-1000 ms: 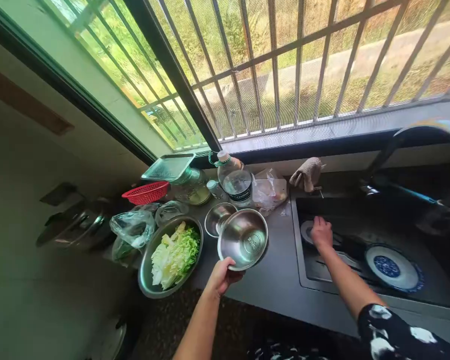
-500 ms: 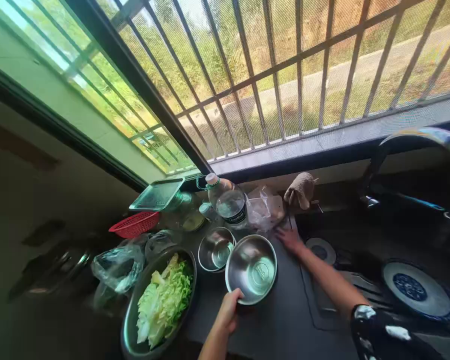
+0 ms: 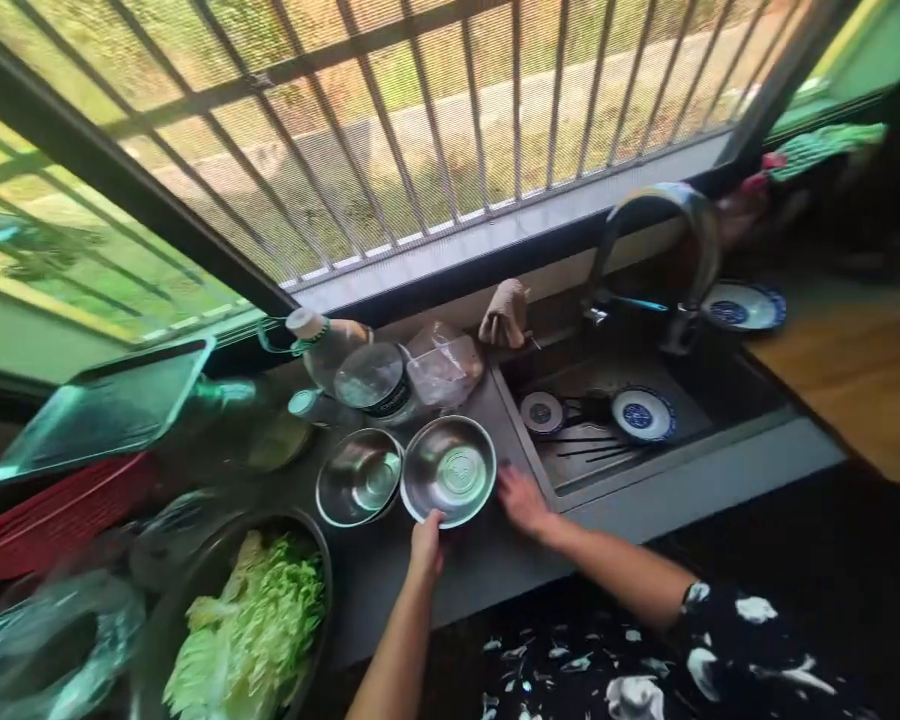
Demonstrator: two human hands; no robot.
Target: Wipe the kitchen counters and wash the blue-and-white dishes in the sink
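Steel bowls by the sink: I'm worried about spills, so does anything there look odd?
Nothing stands out. The left hand grips one steel bowl at its rim, another bowl sits beside it, and no spill or damage shows. Blur could hide fine marks.

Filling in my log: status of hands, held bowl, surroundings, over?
Left hand grips bowl by rim. Right hand open, beside bowl's right edge. Second bowl close on bowl's left.
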